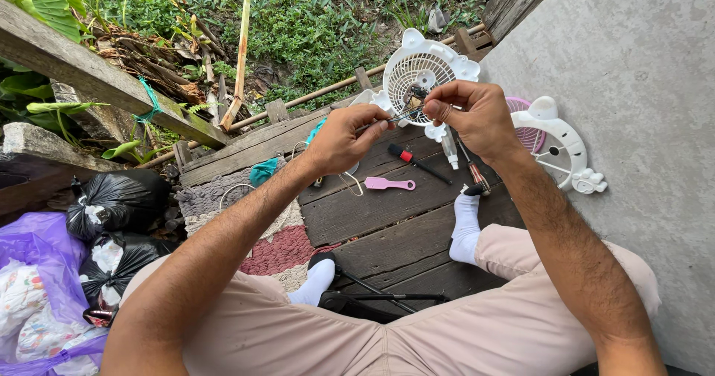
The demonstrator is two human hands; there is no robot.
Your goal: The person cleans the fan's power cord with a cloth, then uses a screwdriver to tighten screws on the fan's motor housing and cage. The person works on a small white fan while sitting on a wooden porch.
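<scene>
At the far left, a crinkled purple plastic bag (37,264) is slumping beside two knotted, glossy black rubbish bags (115,201), with a rough grey timber rail (112,81) running diagonally above them and weeds growing beyond it. A coarse woven mat (279,245) in dull red and grey is lying over the weathered dark planks of the wooden deck (387,227), where the person is sitting with legs spread in pale beige trousers and white socks. The left hand (342,139) is pinching a thin metal tool (398,116), slim like tweezers or a fine driver, its tip pointing toward the right hand (477,119), which is closing its fingers around a small dark part held up at chest height; what that part is cannot be told. Directly behind both hands, a round white plastic fan grille (424,70) with a scalloped edge and fine lattice is standing tilted on the planks, partly hidden by the fingers. Below the hands, a flat pink plastic tool (389,184), a black screwdriver with a red collar (417,163), a small clear bottle (450,151) and a second, brown-handled driver (474,173) are lying loose on the boards. To the right, the white fan housing (562,149) with a pink grille inside is resting against the smooth grey concrete wall (640,70)
</scene>
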